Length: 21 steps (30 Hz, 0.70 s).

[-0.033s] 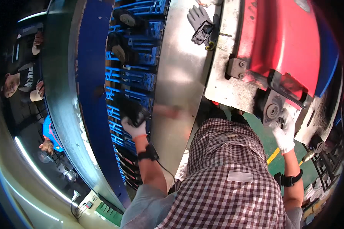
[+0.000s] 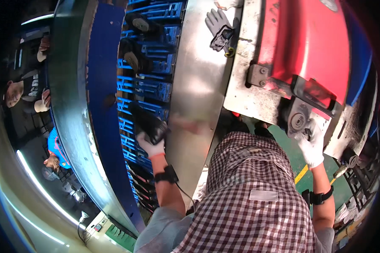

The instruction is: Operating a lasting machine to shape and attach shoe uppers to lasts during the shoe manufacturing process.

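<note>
Your left hand (image 2: pixel 151 145), in a white glove, has its fingers curled around the near end of a black shoe (image 2: pixel 155 130); the fingertips are partly hidden behind it. The shoe hangs tilted over a rack of blue holders (image 2: pixel 154 89), beside the edge of a shiny metal ledge (image 2: pixel 198 80).

Your right hand (image 2: pixel 311 147), also white-gloved, has bent fingers against a dark bracket (image 2: pixel 299 121) with a round fitting, at the lower end of a red machine cover (image 2: pixel 321 46). Whether those fingers are clasped around a part of it, you cannot tell from this view.

Each wrist wears a black band (image 2: pixel 166 174). Between your forearms spreads a checked apron (image 2: pixel 257 177). Farther up the rack lie two dark shoes (image 2: pixel 140 23), and a gray glove (image 2: pixel 218 29) rests on the ledge near its top. Left of the rack runs a blue panel (image 2: pixel 105 63); beyond it are a person in a dark shirt (image 2: pixel 29 89) and another in blue (image 2: pixel 56 145).
</note>
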{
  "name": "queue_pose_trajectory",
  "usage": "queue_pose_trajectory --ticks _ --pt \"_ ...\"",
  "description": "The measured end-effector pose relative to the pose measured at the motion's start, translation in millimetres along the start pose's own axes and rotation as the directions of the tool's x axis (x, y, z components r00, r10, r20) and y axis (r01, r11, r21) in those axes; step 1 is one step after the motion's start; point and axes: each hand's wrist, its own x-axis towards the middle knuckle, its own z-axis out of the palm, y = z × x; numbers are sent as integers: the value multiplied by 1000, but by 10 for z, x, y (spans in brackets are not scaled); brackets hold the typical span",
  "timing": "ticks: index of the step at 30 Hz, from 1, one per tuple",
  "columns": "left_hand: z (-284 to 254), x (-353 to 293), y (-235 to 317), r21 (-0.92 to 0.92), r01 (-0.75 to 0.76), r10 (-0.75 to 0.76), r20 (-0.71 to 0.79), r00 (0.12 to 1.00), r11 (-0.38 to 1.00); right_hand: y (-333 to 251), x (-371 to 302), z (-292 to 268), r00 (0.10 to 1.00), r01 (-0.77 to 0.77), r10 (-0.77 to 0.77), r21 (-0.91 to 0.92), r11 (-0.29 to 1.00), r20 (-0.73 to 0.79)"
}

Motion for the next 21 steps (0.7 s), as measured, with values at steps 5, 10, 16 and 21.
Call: queue_pose_trajectory --ticks 5,10,16,21 --pt "1272 -1003 -518 45 208 -207 422 883 977 8 57 -91 910 397 -412 -207 894 -35" --pt "2431 -1836 -1035 294 243 -378 623 685 924 17 -130 -283 950 284 -292 -88 955 -106" --pt "3336 -2362 -1870 423 59 -395 774 496 904 -547 -579 -857 843 57 -436 754 654 315" --pt "3891 -2647 -2605 758 44 -694 571 438 651 -150 -817 -1461 885 394 -456 677 622 -96"
